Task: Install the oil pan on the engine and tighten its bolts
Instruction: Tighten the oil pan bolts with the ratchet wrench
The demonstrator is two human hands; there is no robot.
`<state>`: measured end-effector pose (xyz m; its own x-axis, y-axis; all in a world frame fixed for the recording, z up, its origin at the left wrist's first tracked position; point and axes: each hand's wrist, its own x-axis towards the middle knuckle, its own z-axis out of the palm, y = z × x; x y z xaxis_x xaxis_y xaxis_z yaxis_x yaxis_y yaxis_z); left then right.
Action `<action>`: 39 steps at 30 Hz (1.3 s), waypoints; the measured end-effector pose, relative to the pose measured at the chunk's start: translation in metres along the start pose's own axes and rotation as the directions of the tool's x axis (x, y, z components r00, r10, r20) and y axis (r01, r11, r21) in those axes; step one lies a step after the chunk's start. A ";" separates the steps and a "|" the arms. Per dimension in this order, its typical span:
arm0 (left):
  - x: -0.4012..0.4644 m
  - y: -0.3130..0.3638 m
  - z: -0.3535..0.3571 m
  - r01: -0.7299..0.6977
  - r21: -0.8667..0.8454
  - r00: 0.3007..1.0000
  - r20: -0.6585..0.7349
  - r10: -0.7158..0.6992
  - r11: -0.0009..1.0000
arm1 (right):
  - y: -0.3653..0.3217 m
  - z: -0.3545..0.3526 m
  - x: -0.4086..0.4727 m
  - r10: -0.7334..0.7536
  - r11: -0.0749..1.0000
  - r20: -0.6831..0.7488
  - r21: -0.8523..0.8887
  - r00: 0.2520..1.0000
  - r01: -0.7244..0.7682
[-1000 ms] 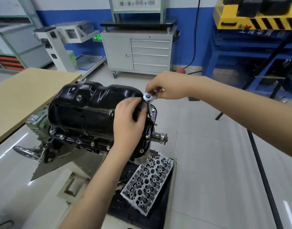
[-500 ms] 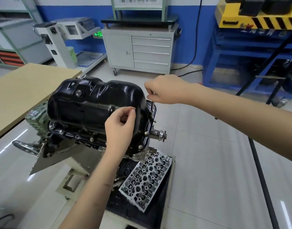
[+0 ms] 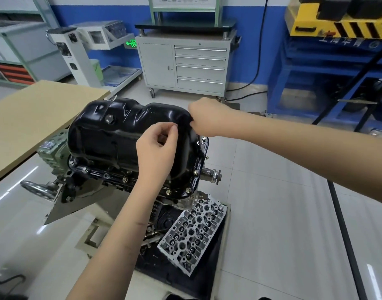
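The black oil pan [image 3: 129, 139] sits upside-up on the engine block [image 3: 112, 178], which is clamped on a stand over the tiled floor, just beside the corner of a tan worktable [image 3: 34, 118]. Gold-coloured bolts [image 3: 168, 192] dot the pan's flange along its near edge and round its right end.

The left hand [image 3: 156, 148] hovers in front of the pan's right shoulder, thumb and forefinger curled toward each other with their tips almost meeting; whether something small is pinched between them I cannot tell. The right hand [image 3: 207, 118] reaches across from the right and is closed into a fist at the pan's upper right corner. A thin metal shaft [image 3: 199, 140] drops from under that fist to the flange at the right end; the fist appears to be gripping the tool it belongs to, though the handle is hidden.

Below the engine, a bare aluminium cylinder head [image 3: 193, 232] lies tilted on a dark tray [image 3: 209, 276]. Against the blue wall behind stands a grey drawer cabinet [image 3: 185, 66] on castors.
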<state>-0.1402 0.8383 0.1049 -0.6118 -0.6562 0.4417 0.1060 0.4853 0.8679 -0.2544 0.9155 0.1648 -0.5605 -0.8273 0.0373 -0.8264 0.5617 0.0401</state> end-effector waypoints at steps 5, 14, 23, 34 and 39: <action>-0.001 -0.001 -0.005 -0.003 -0.004 1.000 -0.004 0.003 1.000 | 0.008 0.001 0.002 0.099 0.986 0.007 0.137 0.995 -0.099; 0.002 0.000 -0.011 -0.006 -0.008 1.000 -0.001 0.006 1.000 | 0.045 -0.015 0.007 0.324 0.830 0.167 0.423 0.931 -0.364; 0.001 0.000 -0.006 0.011 -0.001 0.999 0.032 -0.011 1.000 | 0.045 -0.011 0.006 0.295 0.870 0.142 0.368 0.945 -0.328; 0.000 -0.001 0.004 -0.233 0.386 0.972 0.059 0.229 0.892 | -0.001 -0.002 -0.009 -0.167 0.982 0.022 -0.090 0.986 0.168; 0.009 -0.004 0.015 -0.282 0.558 0.959 0.188 0.212 0.780 | 0.002 -0.016 -0.005 -0.153 0.983 0.163 0.128 0.975 0.133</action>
<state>-0.1579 0.8395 0.1020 -0.7115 -0.4179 0.5649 -0.1825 0.8862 0.4258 -0.2528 0.9211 0.1805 -0.4288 -0.8936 -0.1326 -0.8936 0.4411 -0.0832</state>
